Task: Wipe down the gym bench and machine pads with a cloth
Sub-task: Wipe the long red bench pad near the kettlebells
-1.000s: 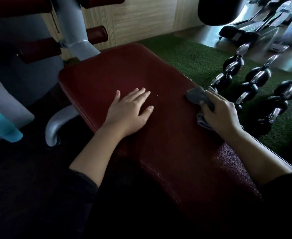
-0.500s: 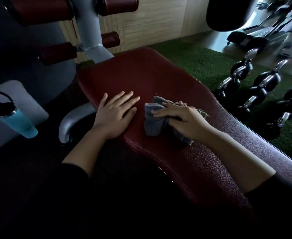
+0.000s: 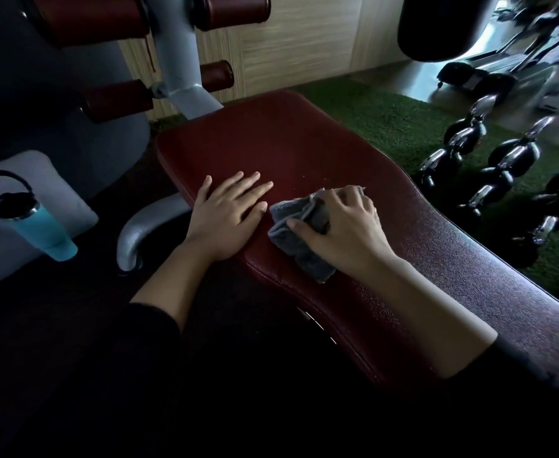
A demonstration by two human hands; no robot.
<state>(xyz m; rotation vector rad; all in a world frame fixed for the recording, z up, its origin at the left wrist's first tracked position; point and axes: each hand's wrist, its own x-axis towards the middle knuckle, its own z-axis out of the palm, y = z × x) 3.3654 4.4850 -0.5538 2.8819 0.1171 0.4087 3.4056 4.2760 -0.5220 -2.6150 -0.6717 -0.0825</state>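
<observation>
The grey cloth (image 3: 299, 241), bunched under the curled right hand (image 3: 342, 226), is being swept back from the bench (image 3: 304, 143) pad's far edge toward the flat-spread left hand (image 3: 228, 214), so coverage is being extended.

The left hand (image 3: 228, 217) lies flat with straight fingers pointing to one o'clock, and the right hand (image 3: 344, 226), just beside it, curls its fingers, both forearms bare.
</observation>
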